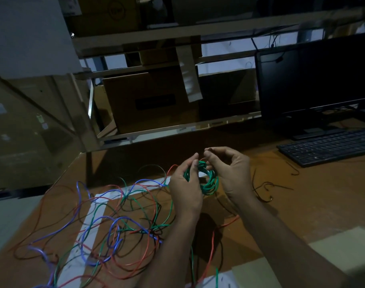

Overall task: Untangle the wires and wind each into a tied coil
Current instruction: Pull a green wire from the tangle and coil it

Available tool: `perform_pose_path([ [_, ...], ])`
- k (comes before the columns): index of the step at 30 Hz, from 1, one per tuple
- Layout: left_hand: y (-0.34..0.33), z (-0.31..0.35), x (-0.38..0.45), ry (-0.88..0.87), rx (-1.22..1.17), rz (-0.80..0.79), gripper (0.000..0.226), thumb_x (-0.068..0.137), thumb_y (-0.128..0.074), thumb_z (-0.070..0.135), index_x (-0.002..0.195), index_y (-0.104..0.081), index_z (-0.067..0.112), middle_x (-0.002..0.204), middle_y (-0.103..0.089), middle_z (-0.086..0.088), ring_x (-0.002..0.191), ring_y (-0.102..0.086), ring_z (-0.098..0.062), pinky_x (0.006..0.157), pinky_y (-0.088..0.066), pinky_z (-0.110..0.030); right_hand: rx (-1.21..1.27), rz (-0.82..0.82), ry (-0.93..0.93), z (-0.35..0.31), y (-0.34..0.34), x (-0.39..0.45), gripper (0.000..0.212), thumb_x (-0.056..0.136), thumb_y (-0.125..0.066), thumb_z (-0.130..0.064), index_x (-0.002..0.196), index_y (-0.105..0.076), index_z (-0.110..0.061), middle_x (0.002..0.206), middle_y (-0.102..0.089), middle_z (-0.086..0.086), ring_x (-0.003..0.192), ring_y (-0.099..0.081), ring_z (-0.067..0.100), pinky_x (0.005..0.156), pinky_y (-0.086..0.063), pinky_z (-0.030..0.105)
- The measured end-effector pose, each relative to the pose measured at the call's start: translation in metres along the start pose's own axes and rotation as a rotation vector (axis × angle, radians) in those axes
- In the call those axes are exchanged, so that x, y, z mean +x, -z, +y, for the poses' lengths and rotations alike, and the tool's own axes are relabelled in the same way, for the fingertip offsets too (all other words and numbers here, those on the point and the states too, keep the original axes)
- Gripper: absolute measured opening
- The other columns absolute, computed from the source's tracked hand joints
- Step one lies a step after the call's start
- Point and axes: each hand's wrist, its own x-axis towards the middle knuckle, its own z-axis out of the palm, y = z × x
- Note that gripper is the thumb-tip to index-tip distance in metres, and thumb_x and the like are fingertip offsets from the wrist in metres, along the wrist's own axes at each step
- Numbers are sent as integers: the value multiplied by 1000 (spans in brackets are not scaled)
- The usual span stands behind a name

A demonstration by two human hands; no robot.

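A small green wire coil (pixel 208 180) is held above the brown table (pixel 302 196) between both hands. My left hand (pixel 184 188) grips the coil's left side, with thumb and fingers around the loops. My right hand (pixel 229 169) is at the coil's upper right, its fingertips pinched on a thin wire end near the top of the coil. A loose tangle of blue, red, green and dark wires (pixel 119 221) sprawls over the table to the lower left.
A dark thin wire (pixel 266 190) lies to the right of my hands. A black keyboard (pixel 331 146) and monitor (pixel 314 80) stand at the right. White tape strips (pixel 90 223) mark the table. Cardboard boxes (pixel 148 100) and shelving are behind.
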Motion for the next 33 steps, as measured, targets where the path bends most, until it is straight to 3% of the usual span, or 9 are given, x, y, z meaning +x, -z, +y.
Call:
perform_pose_path([
  [2,-1,0,-1,-43,22,-18,28,104,-60,23,129,-71,29,125,-71,15,118,-62,8,89,-52,-9,-29,0,7,1,1,0,13,92,-72,-15,104,-75,-11,100,-74,0,85,-74,11,68,-59,20],
  [6,-2,-2,-1,-83,42,-39,29,103,-61,20,129,-71,29,126,-71,13,120,-62,4,100,-55,-23,-66,-42,1,1,3,2,13,93,-73,-16,104,-75,-9,98,-75,1,87,-74,12,68,-58,20],
  [12,-1,-1,0,-90,36,-24,23,102,-63,20,122,-74,26,117,-73,10,114,-67,-3,97,-58,-36,-68,-121,-41,-2,9,4,13,93,-72,-17,104,-76,-11,95,-76,1,84,-74,12,68,-58,20],
  [17,0,-3,0,-79,71,-41,18,102,-63,21,117,-74,22,113,-74,6,108,-69,-8,90,-61,-36,-47,-128,-67,-2,10,4,12,92,-73,-17,103,-77,-12,96,-77,1,88,-74,15,70,-60,22],
  [21,-1,-2,0,-42,24,16,13,102,-64,21,109,-75,24,105,-75,7,101,-71,-9,86,-62,-35,14,-114,-62,-3,10,2,20,93,-71,-14,113,-74,-11,103,-76,2,87,-75,15,73,-60,22],
  [33,0,2,2,5,-145,61,15,101,-65,21,109,-77,18,109,-76,-2,107,-72,-16,85,-61,-31,90,-134,-14,-9,10,-1,14,96,-64,-8,108,-72,-12,99,-76,7,88,-75,17,79,-59,24],
])
